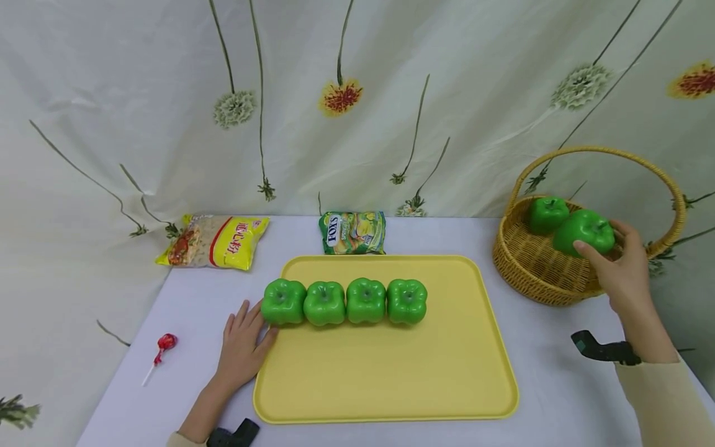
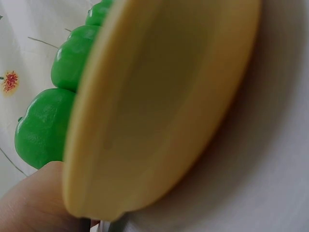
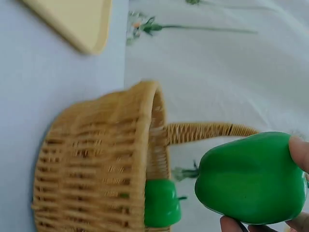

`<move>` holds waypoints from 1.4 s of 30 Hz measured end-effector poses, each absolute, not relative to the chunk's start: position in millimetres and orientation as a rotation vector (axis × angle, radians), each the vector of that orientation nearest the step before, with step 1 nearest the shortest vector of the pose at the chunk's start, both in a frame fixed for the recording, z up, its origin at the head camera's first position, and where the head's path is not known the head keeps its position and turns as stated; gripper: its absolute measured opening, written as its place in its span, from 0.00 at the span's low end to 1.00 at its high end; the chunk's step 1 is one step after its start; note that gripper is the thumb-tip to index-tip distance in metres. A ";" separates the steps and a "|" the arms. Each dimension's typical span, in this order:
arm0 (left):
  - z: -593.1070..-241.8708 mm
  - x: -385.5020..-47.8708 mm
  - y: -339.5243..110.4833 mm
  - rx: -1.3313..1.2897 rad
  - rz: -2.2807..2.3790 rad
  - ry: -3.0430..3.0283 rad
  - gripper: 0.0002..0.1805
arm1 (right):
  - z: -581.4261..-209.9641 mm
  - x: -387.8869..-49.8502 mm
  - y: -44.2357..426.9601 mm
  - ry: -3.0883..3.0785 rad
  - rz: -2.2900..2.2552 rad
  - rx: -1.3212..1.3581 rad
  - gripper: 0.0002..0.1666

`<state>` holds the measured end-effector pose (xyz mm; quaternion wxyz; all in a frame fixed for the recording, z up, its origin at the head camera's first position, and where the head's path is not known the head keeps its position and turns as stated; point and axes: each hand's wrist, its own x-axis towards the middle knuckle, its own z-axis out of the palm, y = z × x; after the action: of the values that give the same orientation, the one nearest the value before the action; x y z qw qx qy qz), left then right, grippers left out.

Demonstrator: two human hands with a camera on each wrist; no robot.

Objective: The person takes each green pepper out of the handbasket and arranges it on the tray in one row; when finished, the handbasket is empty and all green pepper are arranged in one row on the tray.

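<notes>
My right hand (image 1: 622,267) grips a green bell pepper (image 1: 584,232) above the wicker basket (image 1: 522,273), under its arched handle. In the right wrist view the held pepper (image 3: 251,179) is outside the rim, with fingertips at its right end. Another green pepper (image 1: 549,215) sits inside the basket. On the yellow tray (image 1: 385,372), several green peppers (image 1: 365,300) stand in a row along the upper part. My left hand (image 1: 243,347) rests at the tray's left edge, fingers spread, its fingertips beside the leftmost pepper (image 1: 283,302).
Behind the tray lies a green FOX'S candy bag (image 1: 353,233). A yellow noodle packet (image 1: 215,242) is at the back left, and a red lollipop (image 1: 166,343) lies on the white table (image 1: 190,310) left of my left hand. A flowered cloth (image 1: 357,149) hangs behind.
</notes>
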<state>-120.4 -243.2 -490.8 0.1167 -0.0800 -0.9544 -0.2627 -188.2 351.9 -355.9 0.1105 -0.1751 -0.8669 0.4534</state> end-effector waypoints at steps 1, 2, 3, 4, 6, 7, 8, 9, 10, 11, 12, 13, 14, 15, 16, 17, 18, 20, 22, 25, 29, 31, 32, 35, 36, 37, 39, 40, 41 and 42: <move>-490.8 -120.6 -243.3 -0.235 -0.770 -2.794 0.28 | -355.7 -184.7 348.1 -2.539 1.339 -0.499 0.47; -490.9 -120.7 -243.3 -0.236 -0.773 -2.793 0.28 | -356.0 -181.4 344.2 -2.536 1.333 -0.484 0.47; -491.2 -120.9 -243.4 -0.238 -0.775 -2.792 0.28 | -356.6 -178.3 340.2 -2.531 1.326 -0.465 0.46; -491.4 -121.0 -243.5 -0.239 -0.776 -2.791 0.28 | -357.8 -175.1 335.7 -2.528 1.311 -0.447 0.46; -492.0 -121.2 -243.7 -0.241 -0.777 -2.788 0.28 | -361.4 -169.3 326.3 -2.518 1.301 -0.410 0.45; -492.5 -121.2 -243.8 -0.243 -0.775 -2.786 0.28 | -363.7 -166.7 321.1 -2.509 1.304 -0.392 0.45; -493.1 -121.3 -244.0 -0.244 -0.775 -2.784 0.28 | -366.5 -164.0 315.9 -2.506 1.302 -0.374 0.45; -493.4 -121.2 -244.2 -0.245 -0.773 -2.782 0.28 | -369.4 -161.3 310.3 -2.505 1.303 -0.356 0.45; -493.7 -121.1 -244.3 -0.244 -0.775 -2.782 0.28 | -372.5 -158.7 304.2 -2.509 1.305 -0.333 0.45; -494.1 -121.1 -244.6 -0.244 -0.771 -2.782 0.28 | -375.4 -155.9 297.9 -2.516 1.317 -0.301 0.45; -494.2 -121.0 -244.8 -0.243 -0.772 -2.784 0.28 | -378.3 -153.4 291.6 -2.527 1.319 -0.267 0.45; -494.1 -121.0 -244.9 -0.241 -0.772 -2.787 0.28 | -381.3 -151.2 285.4 -2.534 1.331 -0.224 0.45; -493.8 -121.0 -245.1 -0.238 -0.777 -2.790 0.28 | -384.2 -149.0 279.2 -2.545 1.343 -0.176 0.45; -493.6 -121.0 -245.2 -0.236 -0.778 -2.793 0.28 | -387.0 -147.2 273.3 -2.555 1.356 -0.125 0.45; -493.5 -121.1 -245.4 -0.234 -0.778 -2.797 0.28 | -389.8 -145.4 267.5 -2.565 1.376 -0.073 0.45; -493.0 -121.1 -245.3 -0.233 -0.781 -2.798 0.28 | -392.2 -143.6 262.0 -2.575 1.398 -0.025 0.44; -492.7 -121.0 -245.3 -0.232 -0.784 -2.800 0.28 | -394.3 -142.3 256.7 -2.583 1.416 0.015 0.44; -492.4 -120.9 -245.0 -0.233 -0.784 -2.800 0.28 | -397.4 -139.8 247.0 -2.596 1.467 0.079 0.43; -491.9 -120.5 -244.5 -0.233 -0.783 -2.802 0.28 | -399.2 -137.9 238.2 -2.609 1.512 0.122 0.43; -491.6 -120.4 -243.9 -0.235 -0.778 -2.803 0.28 | -400.4 -136.3 227.2 -2.618 1.577 0.155 0.43; -490.6 -120.5 -243.6 -0.235 -0.772 -2.806 0.29 | -400.8 -136.1 217.1 -2.634 1.645 0.178 0.44; -489.6 -120.4 -243.5 -0.232 -0.773 -2.807 0.28 | -401.4 -136.9 213.6 -2.647 1.654 0.193 0.45; -489.2 -120.3 -243.6 -0.233 -0.776 -2.807 0.28 | -401.9 -137.3 212.1 -2.656 1.654 0.198 0.45; -488.6 -120.1 -243.6 -0.230 -0.780 -2.805 0.28 | -404.4 -138.7 208.9 -2.683 1.632 0.217 0.45; -488.8 -120.0 -243.6 -0.230 -0.782 -2.803 0.28 | -405.5 -139.1 208.3 -2.689 1.629 0.221 0.45; -489.2 -120.0 -243.6 -0.231 -0.780 -2.800 0.28 | -406.5 -139.3 207.7 -2.696 1.626 0.225 0.44; -490.3 -120.0 -243.3 -0.237 -0.775 -2.785 0.28 | -408.3 -139.8 207.2 -2.705 1.640 0.224 0.44; -490.7 -120.0 -243.3 -0.242 -0.773 -2.777 0.28 | -409.2 -140.2 207.1 -2.709 1.646 0.220 0.44; -491.0 -119.8 -243.1 -0.244 -0.772 -2.768 0.28 | -409.9 -140.5 207.1 -2.715 1.648 0.217 0.44; -491.4 -119.9 -243.0 -0.247 -0.770 -2.761 0.28 | -410.5 -141.1 207.3 -2.719 1.651 0.213 0.44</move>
<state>-119.9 -243.0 -491.4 0.1318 -0.0851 -0.9514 -0.2651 -141.1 207.3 -410.5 -0.0231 0.0669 -0.8526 0.5178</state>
